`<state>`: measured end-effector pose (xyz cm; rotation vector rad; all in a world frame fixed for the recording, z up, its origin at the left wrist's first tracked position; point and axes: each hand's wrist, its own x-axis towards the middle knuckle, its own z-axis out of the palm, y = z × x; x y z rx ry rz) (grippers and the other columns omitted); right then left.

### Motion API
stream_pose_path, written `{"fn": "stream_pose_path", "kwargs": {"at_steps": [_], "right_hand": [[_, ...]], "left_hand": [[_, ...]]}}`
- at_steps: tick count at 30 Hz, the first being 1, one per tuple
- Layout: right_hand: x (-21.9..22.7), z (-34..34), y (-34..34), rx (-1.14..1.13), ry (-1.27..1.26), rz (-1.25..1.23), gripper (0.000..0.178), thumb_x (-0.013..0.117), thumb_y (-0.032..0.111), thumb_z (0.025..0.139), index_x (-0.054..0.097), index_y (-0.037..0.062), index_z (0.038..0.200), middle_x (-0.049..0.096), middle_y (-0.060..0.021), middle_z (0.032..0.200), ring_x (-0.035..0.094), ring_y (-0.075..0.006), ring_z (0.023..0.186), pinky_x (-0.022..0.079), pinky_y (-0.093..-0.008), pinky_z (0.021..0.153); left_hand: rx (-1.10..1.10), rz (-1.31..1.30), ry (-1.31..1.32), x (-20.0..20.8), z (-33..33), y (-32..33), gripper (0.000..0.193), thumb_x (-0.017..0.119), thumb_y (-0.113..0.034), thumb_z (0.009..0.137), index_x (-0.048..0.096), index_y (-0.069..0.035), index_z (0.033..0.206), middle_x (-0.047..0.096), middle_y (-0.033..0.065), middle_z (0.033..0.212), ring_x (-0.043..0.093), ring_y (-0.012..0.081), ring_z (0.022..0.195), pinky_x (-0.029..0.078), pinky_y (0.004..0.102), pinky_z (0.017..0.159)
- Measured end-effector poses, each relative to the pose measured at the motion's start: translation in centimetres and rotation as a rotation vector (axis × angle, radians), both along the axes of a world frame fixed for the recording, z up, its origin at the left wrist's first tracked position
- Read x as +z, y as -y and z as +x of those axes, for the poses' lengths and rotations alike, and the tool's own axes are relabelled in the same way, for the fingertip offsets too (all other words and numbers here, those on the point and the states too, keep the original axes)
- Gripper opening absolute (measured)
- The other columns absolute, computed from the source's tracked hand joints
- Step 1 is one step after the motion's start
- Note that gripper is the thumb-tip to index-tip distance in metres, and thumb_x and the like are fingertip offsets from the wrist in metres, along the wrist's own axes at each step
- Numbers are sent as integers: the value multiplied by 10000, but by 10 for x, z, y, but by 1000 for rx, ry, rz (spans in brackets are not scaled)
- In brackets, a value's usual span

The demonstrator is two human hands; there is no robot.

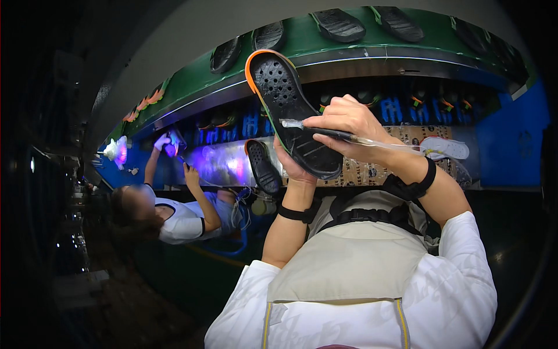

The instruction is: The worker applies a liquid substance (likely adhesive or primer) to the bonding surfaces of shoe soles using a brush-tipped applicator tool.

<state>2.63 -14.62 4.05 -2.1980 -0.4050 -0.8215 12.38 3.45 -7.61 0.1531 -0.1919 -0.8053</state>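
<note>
A black shoe sole (285,107) with an orange and green edge is held up, its toe pointing away from me and a patch of round holes at that far part. My left hand (295,166) grips it from below near its close end; most of those fingers are hidden beneath it. Above the sole, my right hand (351,125) is closed round the dark handle of a brush (325,131). The brush's pale, wet-looking tip (290,123) is at the middle of the sole. A clear tube (386,144) runs from the handle along my right wrist.
Another black sole (263,167) lies on the bench to the left, and a white sole (444,148) to the right. Beyond, a green conveyor belt (302,46) carries several soles. A co-worker (186,218) at left works under a purple-glowing lamp (119,152). Taped brown sheeting (372,168) covers the bench.
</note>
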Motion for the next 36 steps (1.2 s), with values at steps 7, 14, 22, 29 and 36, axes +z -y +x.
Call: {"fn": "stream_pose_path", "kwargs": {"at_steps": [7, 14, 22, 29, 36], "right_hand": [[13, -12, 7, 473, -197, 128, 318, 826, 103, 832, 778, 99, 1146, 674, -80, 850, 623, -271, 824, 449, -398, 870], [13, -22, 7, 540, -224, 16, 316, 826, 148, 853, 771, 140, 1164, 728, -71, 942, 683, -278, 914, 472, -417, 889], [17, -25, 12, 651, -259, 22, 327, 832, 127, 838, 781, 113, 1162, 699, -48, 854, 625, -250, 813, 455, -390, 794], [24, -29, 19, 458, -454, -101, 245, 815, 149, 874, 800, 143, 1119, 765, -64, 994, 681, -251, 925, 494, -396, 935], [14, -27, 18, 331, -306, -15, 311, 831, 123, 845, 791, 117, 1154, 715, -60, 887, 621, -251, 818, 448, -399, 819]], "left_hand": [[-106, -7, 55, 50, 1, 13, 868, 455, -714, 947, 496, -57, 1513, 568, 246, 1452, 558, 419, 1326, 467, 550, 1134], [-159, -2, 36, 61, 9, 13, 914, 501, -713, 937, 477, 9, 1497, 534, 260, 1442, 566, 403, 1283, 504, 573, 1074], [-174, 121, 214, 69, 28, 9, 1034, 512, -763, 902, 429, 77, 1499, 528, 291, 1450, 574, 432, 1292, 501, 584, 1095], [-175, 224, 317, 82, 38, 6, 1082, 507, -785, 894, 378, 73, 1540, 528, 332, 1438, 604, 455, 1266, 531, 578, 1070], [-270, 287, 548, 106, 46, 5, 986, 361, -705, 979, 363, 104, 1543, 532, 392, 1418, 641, 490, 1221, 573, 559, 1022]]}}
